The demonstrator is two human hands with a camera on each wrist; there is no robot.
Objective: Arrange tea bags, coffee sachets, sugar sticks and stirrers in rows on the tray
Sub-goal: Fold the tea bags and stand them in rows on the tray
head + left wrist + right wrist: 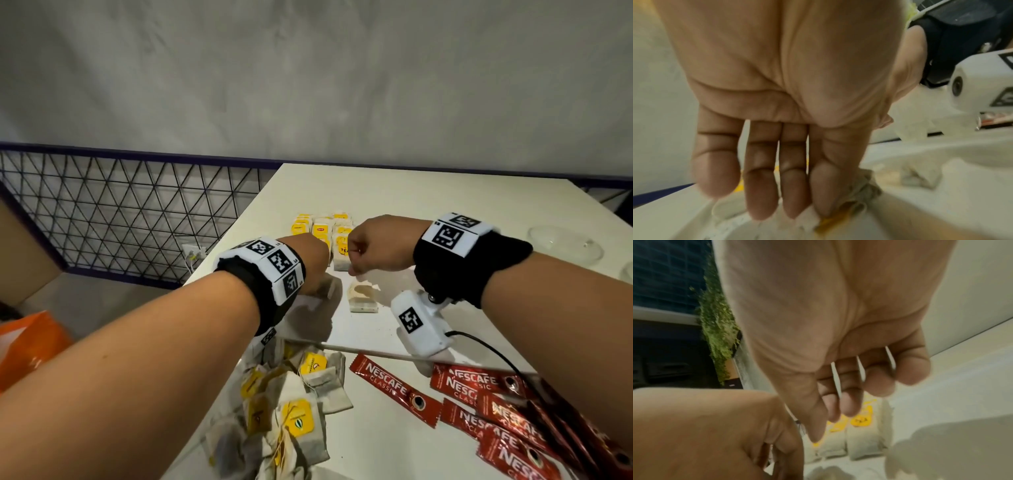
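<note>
A white tray lies on the table, with rows of yellow-tagged tea bags at its far end; the right wrist view shows them too. My left hand is low over the tray just in front of the rows. Its fingertips grip a crumpled tea bag with a yellow tag. My right hand hovers beside it as a loose fist with its fingers curled, and I see nothing in it. A loose tea bag lies on the tray below the right hand.
A heap of tea bags lies on the table at the tray's near left. Red Nescafe sachets are scattered at the near right. A glass dish stands at the far right, and a wire mesh fence runs along the left.
</note>
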